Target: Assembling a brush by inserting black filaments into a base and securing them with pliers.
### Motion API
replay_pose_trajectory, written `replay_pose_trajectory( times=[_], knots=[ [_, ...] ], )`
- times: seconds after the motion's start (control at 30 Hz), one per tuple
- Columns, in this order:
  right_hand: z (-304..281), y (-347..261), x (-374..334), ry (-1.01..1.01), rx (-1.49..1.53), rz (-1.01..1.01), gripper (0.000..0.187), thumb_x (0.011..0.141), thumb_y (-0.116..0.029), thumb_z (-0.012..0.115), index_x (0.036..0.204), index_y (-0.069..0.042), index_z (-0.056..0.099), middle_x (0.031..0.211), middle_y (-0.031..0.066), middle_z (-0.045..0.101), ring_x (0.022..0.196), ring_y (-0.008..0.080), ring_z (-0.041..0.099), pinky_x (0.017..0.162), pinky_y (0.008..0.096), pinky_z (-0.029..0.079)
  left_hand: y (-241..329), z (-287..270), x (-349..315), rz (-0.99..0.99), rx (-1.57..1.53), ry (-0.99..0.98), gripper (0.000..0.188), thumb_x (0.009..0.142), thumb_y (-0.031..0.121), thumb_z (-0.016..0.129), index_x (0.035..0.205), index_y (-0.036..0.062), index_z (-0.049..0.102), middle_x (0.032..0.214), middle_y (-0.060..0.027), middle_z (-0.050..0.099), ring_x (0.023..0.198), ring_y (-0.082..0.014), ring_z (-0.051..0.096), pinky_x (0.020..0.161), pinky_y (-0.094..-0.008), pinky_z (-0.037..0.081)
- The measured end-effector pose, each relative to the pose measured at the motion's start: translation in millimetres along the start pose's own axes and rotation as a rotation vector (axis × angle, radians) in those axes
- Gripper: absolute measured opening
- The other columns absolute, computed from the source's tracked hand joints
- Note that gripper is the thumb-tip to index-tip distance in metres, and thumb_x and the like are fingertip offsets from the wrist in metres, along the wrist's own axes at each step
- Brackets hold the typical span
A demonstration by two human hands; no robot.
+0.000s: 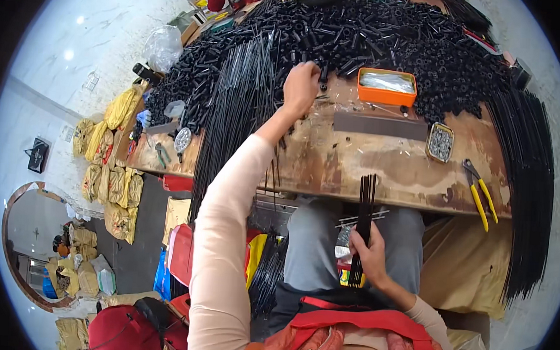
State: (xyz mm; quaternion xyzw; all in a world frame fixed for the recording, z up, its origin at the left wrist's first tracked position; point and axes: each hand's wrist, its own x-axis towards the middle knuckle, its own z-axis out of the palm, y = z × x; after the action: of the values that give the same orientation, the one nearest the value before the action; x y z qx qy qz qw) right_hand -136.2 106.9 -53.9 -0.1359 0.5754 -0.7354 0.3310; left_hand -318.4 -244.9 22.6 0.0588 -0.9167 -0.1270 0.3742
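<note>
My left hand (301, 87) reaches far across the bench to the near edge of a big heap of small black tubular parts (357, 36). Its fingers are curled in, and whatever they grip is hidden. Just right of the fingertips stands a short black tube (323, 81). Over my lap, my right hand (370, 251) is closed around a bundle of thin black rods (365, 208), held upright. A sheaf of long black rods (236, 103) lies left of my left forearm and hangs over the bench edge.
An orange box (386, 98) of pale slender pieces sits beyond a grey bar (381, 126). Nearby are a small tin (440, 144) of metal bits and yellow-handled pliers (478, 195). More long rods (526, 181) hang off the right side. Yellow sacks (116, 182) stand left.
</note>
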Motion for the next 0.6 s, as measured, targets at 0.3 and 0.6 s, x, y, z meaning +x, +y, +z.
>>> replay_pose_trajectory(
  times=[0.3,0.6],
  knots=[
    [-19.7,9.7,15.2,0.081,0.008,0.036,0.010,0.095,-0.013,0.058,0.095,-0.004,0.053,0.072,-0.0031,0.050,0.063,0.0048,0.046,0.057,0.0216,0.038,14.5,53.9,54.5,-0.252,0.416,-0.327,0.014,0.073,0.015,0.070,0.078,0.0026,0.071,0.088,-0.0190,0.070,0.083,-0.0335,0.070,0.072,-0.0409,0.057],
    [-15.5,-4.4,4.7,0.010,0.051,-0.064,0.009,0.096,-0.012,0.054,0.096,-0.004,0.050,0.070,-0.0019,0.049,0.061,0.0055,0.046,0.057,0.0211,0.039,3.8,-71.9,-15.7,-0.032,0.084,-0.520,0.013,0.085,0.012,0.059,0.086,0.0000,0.064,0.084,-0.0185,0.064,0.085,-0.0347,0.062,0.075,-0.0437,0.047]
  ],
)
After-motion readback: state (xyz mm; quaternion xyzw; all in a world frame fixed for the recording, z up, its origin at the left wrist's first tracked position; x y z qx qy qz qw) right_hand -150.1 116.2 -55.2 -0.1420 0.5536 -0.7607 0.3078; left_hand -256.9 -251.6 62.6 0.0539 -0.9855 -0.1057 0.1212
